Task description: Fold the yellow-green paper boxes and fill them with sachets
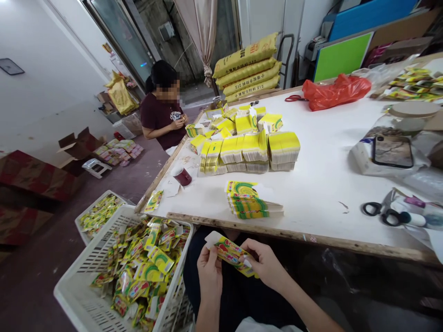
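Over my lap, both hands hold one yellow printed carton (230, 251) with red and green pictures and a white flap at its upper left end. My left hand (209, 272) pinches the left end between thumb and fingers. At the other end my right hand (265, 263) grips the carton, its fingers bent around the edge. Just beyond, on the table, lies a small fanned stack of flat cartons (246, 203). Farther back stand long rows of packed flat yellow cartons (242, 150).
A white plastic crate (81, 281) heaped with cartons stands at my left. On the table (321, 184) are a maroon cup (182, 176), black-handled scissors (391, 214), a phone (393, 151) and a red plastic bag (335, 92). Another person (161, 110) sits at the table's far left side.
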The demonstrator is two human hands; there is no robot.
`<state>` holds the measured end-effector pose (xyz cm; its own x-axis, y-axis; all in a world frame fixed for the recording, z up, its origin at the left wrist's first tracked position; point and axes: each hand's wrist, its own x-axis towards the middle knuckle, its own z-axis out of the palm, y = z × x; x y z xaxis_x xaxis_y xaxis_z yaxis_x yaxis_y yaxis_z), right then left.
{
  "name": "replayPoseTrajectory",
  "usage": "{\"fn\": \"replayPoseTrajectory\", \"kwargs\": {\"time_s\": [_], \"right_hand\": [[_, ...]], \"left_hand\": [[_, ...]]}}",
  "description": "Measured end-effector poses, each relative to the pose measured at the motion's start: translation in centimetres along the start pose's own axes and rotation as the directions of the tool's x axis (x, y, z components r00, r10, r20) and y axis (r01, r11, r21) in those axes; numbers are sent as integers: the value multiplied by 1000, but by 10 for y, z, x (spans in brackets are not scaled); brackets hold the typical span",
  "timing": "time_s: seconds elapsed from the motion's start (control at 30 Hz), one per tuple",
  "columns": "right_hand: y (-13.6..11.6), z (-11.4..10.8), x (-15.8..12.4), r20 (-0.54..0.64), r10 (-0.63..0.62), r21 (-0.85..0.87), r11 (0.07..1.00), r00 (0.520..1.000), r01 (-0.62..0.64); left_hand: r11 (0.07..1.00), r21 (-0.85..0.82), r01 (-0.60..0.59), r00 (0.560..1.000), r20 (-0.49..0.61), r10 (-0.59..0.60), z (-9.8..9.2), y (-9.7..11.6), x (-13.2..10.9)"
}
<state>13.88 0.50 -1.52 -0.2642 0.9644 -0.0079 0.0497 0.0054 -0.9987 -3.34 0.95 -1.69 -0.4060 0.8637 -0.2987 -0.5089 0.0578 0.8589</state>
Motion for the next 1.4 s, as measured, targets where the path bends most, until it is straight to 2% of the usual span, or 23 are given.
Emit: {"fn": "replayPoseTrajectory", "kwargs": {"time_s": [0.1, 0.2, 0.23, 0.3, 0.37, 0.4, 0.43, 0.47, 0.57, 0.7, 0.77, 0.83, 0.93, 1.0, 1.07, 1.2, 1.27, 1.4], "right_hand": [[-2, -9, -3, 71, -83, -240, 966, 994, 98], [-5, -13, -9, 265, -149, -464, 846, 952, 262], [-5, -11, -11, 323, -167, -508, 800, 932, 319], [-5, -4, -14, 397, -215, -547, 725, 892, 419], [-5, 3, -17, 418, -281, -546, 682, 864, 487], [-5, 5, -17, 399, -316, -549, 670, 861, 500], [-5, 6, -18, 361, -344, -559, 665, 867, 496], [-5, 6, -18, 306, -363, -573, 668, 880, 474], [-5, 2, -19, 128, -356, -609, 708, 926, 357], [-3, 2, -21, 70, -315, -520, 798, 946, 304], [1, 6, -20, 4, -287, -384, 884, 958, 266], [6, 11, -18, -123, -204, -164, 969, 971, 183], [15, 14, -12, -274, -44, 170, 981, 961, 93], [21, 11, -8, -246, 36, 286, 958, 969, 37], [25, 7, -4, -142, 133, 338, 938, 981, -78], [28, 5, -1, 6, 311, 382, 878, 950, -289], [28, 7, -1, 13, 339, 406, 858, 941, -314], [27, 15, -6, -102, 357, 500, 825, 928, -263]], "left_hand": [[996, 77, -42, 995, 94, 35, -15, 19, 19], [931, 362, 34, 961, 244, -130, -29, 34, 26], [888, 457, 48, 931, 302, -206, -32, 36, 22], [811, 584, 19, 833, 440, -336, -35, 31, 6], [769, 637, -51, 726, 552, -410, -33, 19, -14], [761, 644, -77, 706, 575, -414, -31, 13, -22], [758, 644, -100, 705, 584, -402, -29, 7, -29], [761, 638, -116, 729, 575, -371, -27, 2, -33], [755, 635, -164, 824, 509, -250, -22, -6, -35], [753, 625, -207, 891, 438, -118, -14, -4, -34], [751, 622, -221, 908, 413, -75, -11, -3, -36], [752, 620, -226, 922, 385, -41, -8, -2, -38], [723, 641, -257, 925, 379, -7, -4, -4, -41], [666, 684, -299, 909, 417, -19, -2, -4, -44], [614, 715, -334, 889, 456, -47, 1, -5, -46], [585, 724, -366, 888, 460, -14, 4, -7, -51], [606, 711, -356, 905, 424, 34, 4, -9, -53], [658, 694, -293, 928, 371, 23, 4, -10, -53]]}}
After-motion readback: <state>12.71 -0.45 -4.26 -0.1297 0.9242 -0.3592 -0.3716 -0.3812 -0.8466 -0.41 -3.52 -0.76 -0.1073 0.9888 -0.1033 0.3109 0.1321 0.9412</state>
